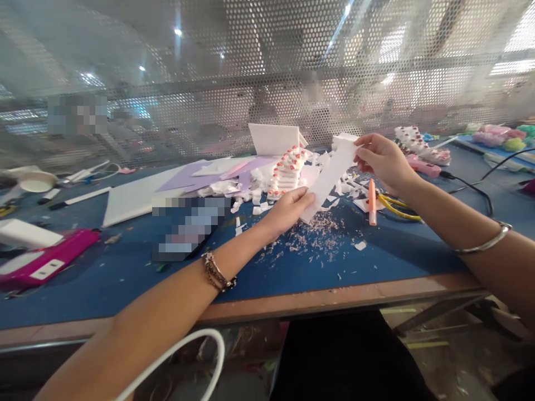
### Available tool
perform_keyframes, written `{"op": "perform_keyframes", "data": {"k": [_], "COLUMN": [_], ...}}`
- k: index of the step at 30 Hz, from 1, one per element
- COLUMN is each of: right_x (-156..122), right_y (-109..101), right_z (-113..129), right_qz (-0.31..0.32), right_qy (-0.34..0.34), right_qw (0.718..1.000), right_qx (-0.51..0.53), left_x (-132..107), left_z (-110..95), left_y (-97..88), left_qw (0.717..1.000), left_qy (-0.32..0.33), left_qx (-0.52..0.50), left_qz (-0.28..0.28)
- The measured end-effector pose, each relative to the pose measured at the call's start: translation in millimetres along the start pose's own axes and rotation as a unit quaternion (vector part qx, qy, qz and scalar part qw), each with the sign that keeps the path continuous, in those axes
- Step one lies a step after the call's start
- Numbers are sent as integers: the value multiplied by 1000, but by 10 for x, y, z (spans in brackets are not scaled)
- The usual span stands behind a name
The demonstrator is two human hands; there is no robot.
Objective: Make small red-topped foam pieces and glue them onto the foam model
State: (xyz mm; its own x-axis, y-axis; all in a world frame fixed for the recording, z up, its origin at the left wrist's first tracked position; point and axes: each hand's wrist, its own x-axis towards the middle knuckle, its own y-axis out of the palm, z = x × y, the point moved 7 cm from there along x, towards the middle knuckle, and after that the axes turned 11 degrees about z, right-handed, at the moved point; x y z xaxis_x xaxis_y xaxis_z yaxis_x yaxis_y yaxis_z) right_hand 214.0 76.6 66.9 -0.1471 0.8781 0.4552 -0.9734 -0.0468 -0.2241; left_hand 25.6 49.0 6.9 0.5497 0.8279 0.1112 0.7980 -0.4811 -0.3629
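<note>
Your left hand (288,213) pinches the lower end of a white strip (333,177) near the frame's centre; your right hand (383,160) pinches its top. At lower left, a magenta case (77,249) carries a pale label (48,269), too blurred to read.

Dark multi-strand bracelet (215,273) left, silver bangle (492,239) right, black clothing (346,356).

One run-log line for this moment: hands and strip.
left hand: holds white strip, lower end | right hand: holds upper end | strip: slanted over blue table | orange tool: unheld
</note>
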Motion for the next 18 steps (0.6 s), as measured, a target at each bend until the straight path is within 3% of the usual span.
{"op": "perform_keyframes", "data": {"k": [7,14,18], "right_x": [-3,-170,-253], "right_y": [-91,337,490], "right_z": [60,250,274], "right_qz": [-42,98,126], "right_qy": [-18,-109,-113], "right_qw": [996,964,948], "right_qx": [-76,-222,-268], "left_x": [-5,27,23], "left_z": [-21,35,28], "left_y": [-103,-126,-129], "left_qw": [998,997,997], "left_qy": [20,27,29], "left_qx": [-29,-44,-41], "left_qz": [-51,-50,-54]}}
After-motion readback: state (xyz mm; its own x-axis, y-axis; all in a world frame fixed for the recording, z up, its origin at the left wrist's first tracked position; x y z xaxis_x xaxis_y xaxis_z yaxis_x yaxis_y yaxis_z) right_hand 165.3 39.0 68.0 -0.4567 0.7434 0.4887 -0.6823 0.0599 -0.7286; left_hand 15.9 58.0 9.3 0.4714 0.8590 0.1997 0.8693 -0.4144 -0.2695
